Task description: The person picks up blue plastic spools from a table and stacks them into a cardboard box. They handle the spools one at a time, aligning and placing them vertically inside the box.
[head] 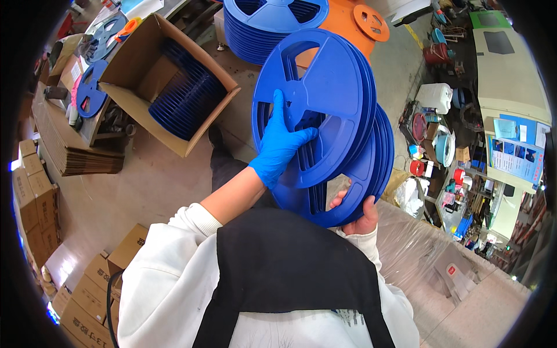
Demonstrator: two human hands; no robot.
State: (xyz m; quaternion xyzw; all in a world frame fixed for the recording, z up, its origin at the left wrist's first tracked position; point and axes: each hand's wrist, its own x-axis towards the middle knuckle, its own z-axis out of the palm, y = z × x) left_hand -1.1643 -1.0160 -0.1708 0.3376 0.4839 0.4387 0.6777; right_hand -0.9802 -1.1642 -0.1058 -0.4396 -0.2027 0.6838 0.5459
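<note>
Several blue plastic reels (pixel 328 87) are in front of me in two offset groups, the upper group overlapping the lower reels (pixel 370 174). My left hand (pixel 280 143), in a blue glove, grips the upper group through its openings near the hub. My right hand (pixel 363 213), bare, holds the rim of the lower group at its near right side, some fingertips showing through an opening. To the left, an open cardboard box (pixel 130 95) holds a row of blue reels (pixel 187 95) standing on edge. Beyond my hands is a tall stack of blue reels (pixel 276 17).
An orange surface (pixel 343 13) bears a small orange reel (pixel 371 22). At left, a workbench (pixel 98 122) carries a loose blue reel (pixel 91 89), with flattened cartons (pixel 78 143) beside it. Closed cartons (pixel 91 287) stand lower left. Plastic-wrapped material (pixel 409 243) lies right; cluttered shelves (pixel 448 178) stand beyond.
</note>
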